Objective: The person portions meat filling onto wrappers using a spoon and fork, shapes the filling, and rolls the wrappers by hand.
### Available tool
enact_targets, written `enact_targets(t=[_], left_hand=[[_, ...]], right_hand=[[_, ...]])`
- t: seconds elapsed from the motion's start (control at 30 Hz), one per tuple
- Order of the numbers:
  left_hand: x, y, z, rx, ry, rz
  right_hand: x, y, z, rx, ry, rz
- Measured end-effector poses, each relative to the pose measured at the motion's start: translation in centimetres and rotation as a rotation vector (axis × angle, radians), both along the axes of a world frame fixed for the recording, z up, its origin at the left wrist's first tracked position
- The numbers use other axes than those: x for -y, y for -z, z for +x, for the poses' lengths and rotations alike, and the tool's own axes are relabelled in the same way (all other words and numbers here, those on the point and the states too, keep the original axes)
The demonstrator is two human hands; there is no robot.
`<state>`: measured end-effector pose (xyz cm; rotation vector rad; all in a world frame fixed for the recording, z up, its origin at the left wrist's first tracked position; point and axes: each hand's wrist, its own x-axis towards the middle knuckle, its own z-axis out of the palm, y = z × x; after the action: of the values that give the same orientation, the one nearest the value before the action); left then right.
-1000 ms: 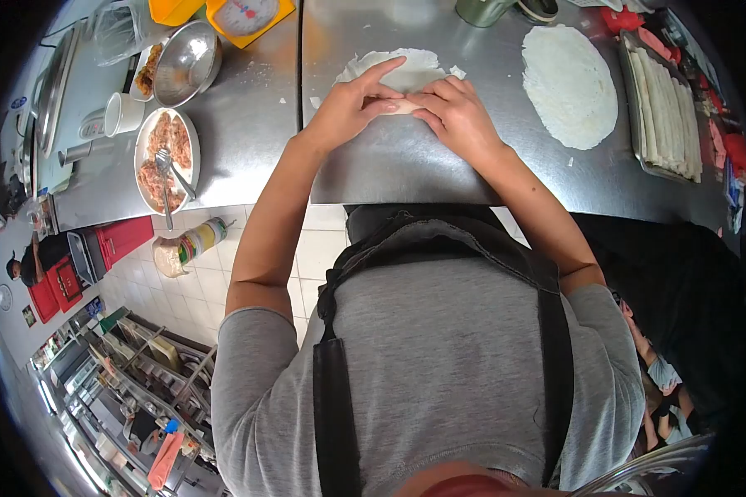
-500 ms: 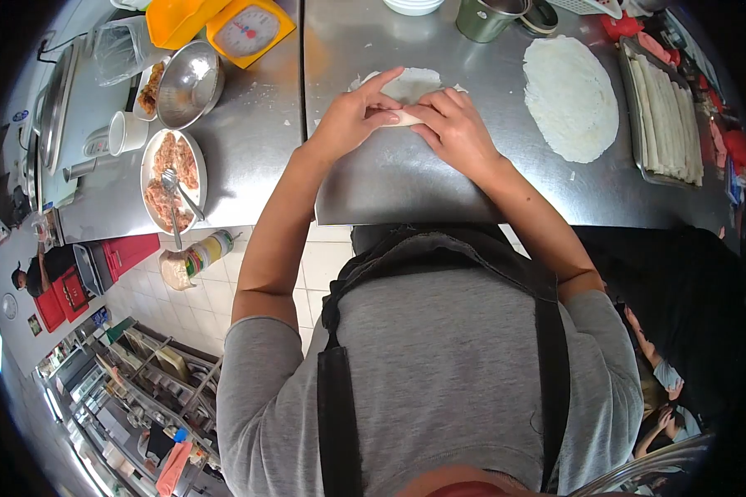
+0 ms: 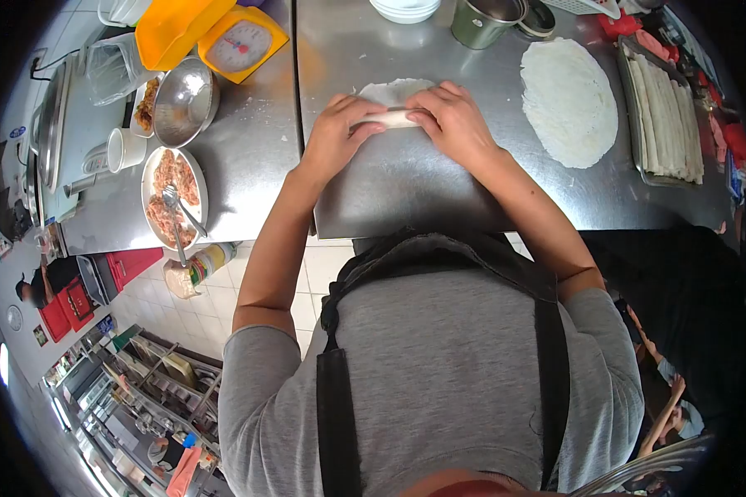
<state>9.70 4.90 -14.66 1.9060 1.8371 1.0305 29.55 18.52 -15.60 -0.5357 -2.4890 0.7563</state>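
Both hands are gripping a pale roll (image 3: 398, 119) on the worktop (image 3: 423, 190), directly in front of the person. The left hand (image 3: 340, 128) is pinching its left end and the right hand (image 3: 445, 118) is holding the right, with thumbs sitting on the near side and fingers curving over the far side; only the middle is showing between them. Just beyond the roll, the flat part of a thin sheet (image 3: 396, 89) is lying on the steel, so the step in hand is probably rolling it up.

For a good result, both hands should be pressing equally, thumbs guiding from behind while the fingertips are tucking the roll snugly. Too hard a squeeze would likely be tearing the sheet; uneven pressure would be skewing the roll. The uncovered part should be staying flat and unwrinkled. To the right, a second sheet (image 3: 570, 103) is lying ready, and straight rolls (image 3: 663, 116) are filling a tray (image 3: 670, 181), seemingly offering a fair guide to thickness
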Motion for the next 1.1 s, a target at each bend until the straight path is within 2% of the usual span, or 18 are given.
enact_targets(t=[0.1,0.2,0.3,0.4,0.5,0.6,0.7,0.8,0.9,1.1], left_hand=[[0.7,0.0,0.3,0.247,-0.120,-0.068],[0.2,-0.1,-0.9,0.099,-0.163,-0.151],[-0.9,-0.6,-0.3,-0.145,-0.115,0.112],[-1.5,-1.6,1.1,-0.062,-0.022,0.014],[-2.0,-0.4,-0.2,0.066,0.017,-0.077],[-2.8,-0.2,-1.1,0.453,-0.076,-0.355],[-3.5,0.1,-2.2,0.044,-0.004,-0.113],[-3.3,-0.6,-1.1,-0.007,-0.017,0.015],[-3.4,-1.1,-0.4,-0.073,0.015,0.021],[-5.0,0.0,-2.8,0.246,-0.020,-0.245]], right_hand=[[-0.5,0.7,-0.5,-0.019,0.023,0.021],[-1.0,0.3,-1.5,0.069,0.055,0.070],[-1.7,-0.1,-2.4,0.117,0.071,0.133],[-1.8,-0.3,-2.7,0.039,0.030,0.106],[-0.9,-0.6,-1.8,-0.104,-0.060,0.106],[-0.3,-0.6,-0.9,-0.125,-0.089,0.176],[-0.9,0.4,-1.1,-0.107,-0.081,0.194],[-1.6,0.6,-1.7,-0.049,-0.069,0.190],[-2.2,0.5,-2.3,0.021,-0.047,0.179],[-2.7,-0.1,-2.8,-0.053,-0.053,0.170]])
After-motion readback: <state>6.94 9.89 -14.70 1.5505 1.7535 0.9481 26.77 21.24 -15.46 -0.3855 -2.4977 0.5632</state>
